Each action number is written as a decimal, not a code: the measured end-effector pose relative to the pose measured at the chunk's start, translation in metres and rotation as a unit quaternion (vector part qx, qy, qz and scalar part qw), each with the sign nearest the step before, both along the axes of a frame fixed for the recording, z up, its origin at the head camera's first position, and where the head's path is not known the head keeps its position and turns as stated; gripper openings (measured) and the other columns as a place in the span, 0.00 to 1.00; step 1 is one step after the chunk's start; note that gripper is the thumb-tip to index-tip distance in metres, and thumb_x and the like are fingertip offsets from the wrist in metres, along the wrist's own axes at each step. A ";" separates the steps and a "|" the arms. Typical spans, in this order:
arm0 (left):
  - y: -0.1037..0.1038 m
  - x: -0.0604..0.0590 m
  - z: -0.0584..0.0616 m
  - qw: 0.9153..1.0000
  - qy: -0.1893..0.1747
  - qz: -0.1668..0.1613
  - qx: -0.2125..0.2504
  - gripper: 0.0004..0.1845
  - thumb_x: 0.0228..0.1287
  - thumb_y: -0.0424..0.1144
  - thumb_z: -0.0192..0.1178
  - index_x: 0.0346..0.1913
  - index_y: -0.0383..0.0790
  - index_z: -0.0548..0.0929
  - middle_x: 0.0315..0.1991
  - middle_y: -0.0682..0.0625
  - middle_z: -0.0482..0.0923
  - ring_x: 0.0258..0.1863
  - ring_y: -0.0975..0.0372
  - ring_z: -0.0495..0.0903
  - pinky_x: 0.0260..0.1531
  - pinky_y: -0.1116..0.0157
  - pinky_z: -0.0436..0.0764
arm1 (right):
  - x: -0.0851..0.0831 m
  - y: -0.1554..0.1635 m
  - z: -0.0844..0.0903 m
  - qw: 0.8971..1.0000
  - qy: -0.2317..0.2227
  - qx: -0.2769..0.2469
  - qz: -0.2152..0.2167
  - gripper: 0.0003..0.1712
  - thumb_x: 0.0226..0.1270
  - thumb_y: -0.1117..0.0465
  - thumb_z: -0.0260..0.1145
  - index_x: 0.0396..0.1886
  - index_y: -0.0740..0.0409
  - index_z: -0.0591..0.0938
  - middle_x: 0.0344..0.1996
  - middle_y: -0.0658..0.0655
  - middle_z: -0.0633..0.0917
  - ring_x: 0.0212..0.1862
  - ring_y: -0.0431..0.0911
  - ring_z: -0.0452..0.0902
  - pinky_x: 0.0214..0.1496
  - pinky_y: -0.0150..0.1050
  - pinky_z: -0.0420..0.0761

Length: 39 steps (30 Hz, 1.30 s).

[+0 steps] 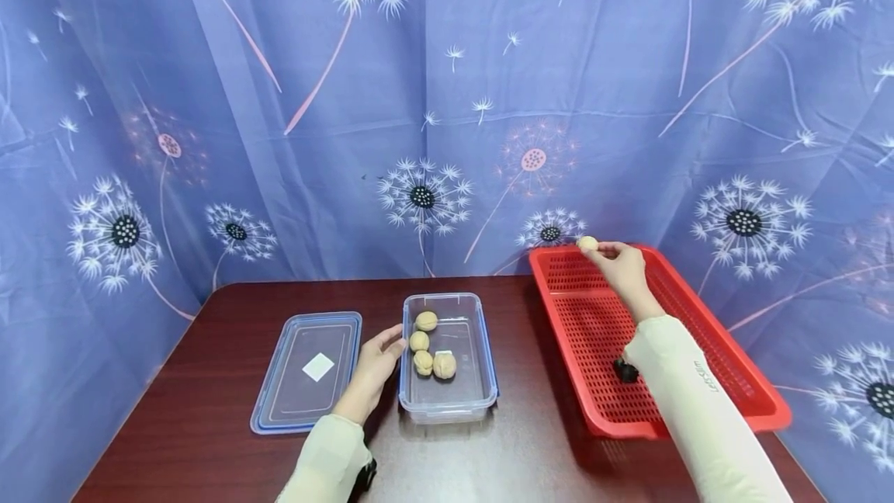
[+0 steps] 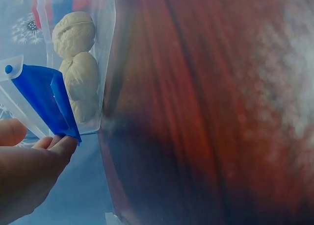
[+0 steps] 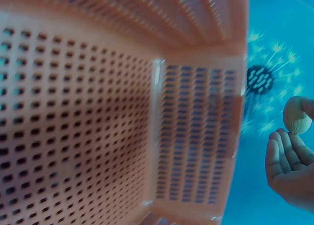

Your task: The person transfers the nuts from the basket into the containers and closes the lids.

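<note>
A clear plastic box (image 1: 482, 386) with blue clips stands mid-table and holds several walnuts (image 1: 427, 321). My left hand (image 1: 377, 363) rests against the box's left wall with straight fingers; in the left wrist view the fingertips (image 2: 59, 149) touch a blue clip (image 2: 46, 100) and walnuts (image 2: 73, 34) show through the wall. My right hand (image 1: 618, 262) is raised over the far left corner of the red perforated tray (image 1: 754, 402) and pinches a walnut (image 1: 588, 243) in its fingertips. The right wrist view shows that walnut (image 3: 296, 115) above the tray (image 3: 98, 112).
The box's lid (image 1: 310, 369) lies flat to the left of the box, a white label on it. The dark wooden table (image 1: 531, 456) ends at a blue dandelion-print curtain (image 1: 447, 99) behind and at both sides.
</note>
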<state>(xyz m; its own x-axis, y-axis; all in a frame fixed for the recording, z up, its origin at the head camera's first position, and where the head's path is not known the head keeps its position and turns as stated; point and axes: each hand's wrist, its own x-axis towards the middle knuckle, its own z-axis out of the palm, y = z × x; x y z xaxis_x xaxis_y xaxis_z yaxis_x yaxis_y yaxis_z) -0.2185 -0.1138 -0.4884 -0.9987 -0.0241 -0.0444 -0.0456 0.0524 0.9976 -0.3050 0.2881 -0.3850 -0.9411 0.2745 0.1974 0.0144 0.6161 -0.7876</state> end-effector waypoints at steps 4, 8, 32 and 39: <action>-0.001 -0.001 0.000 1.000 0.002 0.001 0.001 0.21 0.70 0.27 0.49 0.64 0.23 0.68 0.61 0.29 0.69 0.60 0.47 0.70 0.63 0.50 0.69 | -0.002 -0.013 0.009 1.000 0.019 -0.005 0.012 0.32 0.66 0.46 0.64 0.54 0.69 0.78 0.47 0.69 0.82 0.43 0.50 0.79 0.38 0.27 0.75; -0.001 -0.002 -0.001 1.000 0.003 -0.001 -0.003 0.21 0.70 0.28 0.49 0.64 0.22 0.68 0.61 0.29 0.69 0.60 0.47 0.71 0.62 0.49 0.69 | -0.003 -0.025 0.014 0.999 0.038 -0.005 0.025 0.29 0.65 0.48 0.65 0.54 0.69 0.79 0.46 0.68 0.83 0.44 0.51 0.80 0.38 0.25 0.75; -0.002 -0.001 0.002 1.000 -0.004 -0.003 -0.002 0.22 0.71 0.29 0.48 0.65 0.23 0.67 0.63 0.29 0.67 0.63 0.44 0.67 0.65 0.48 0.66 | -0.002 -0.105 0.021 0.989 0.079 -0.063 0.110 0.22 0.62 0.57 0.69 0.49 0.69 0.82 0.39 0.67 0.85 0.40 0.48 0.81 0.40 0.27 0.77; 0.000 0.002 0.003 1.000 -0.010 -0.001 0.002 0.21 0.71 0.28 0.48 0.64 0.23 0.68 0.63 0.30 0.68 0.62 0.46 0.69 0.63 0.49 0.68 | 0.004 -0.130 0.016 0.984 0.082 -0.086 0.136 0.19 0.61 0.61 0.70 0.47 0.69 0.82 0.37 0.66 0.85 0.41 0.50 0.81 0.39 0.27 0.76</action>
<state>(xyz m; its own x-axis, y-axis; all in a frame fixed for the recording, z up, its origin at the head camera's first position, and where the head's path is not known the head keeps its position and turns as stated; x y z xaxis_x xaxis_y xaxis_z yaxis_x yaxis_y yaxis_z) -0.2169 -0.1139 -0.4853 -0.9977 -0.0226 -0.0643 -0.0654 0.0478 0.9967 -0.3009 0.1578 -0.3690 -0.9438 0.0603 0.3250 -0.2677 0.4372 -0.8586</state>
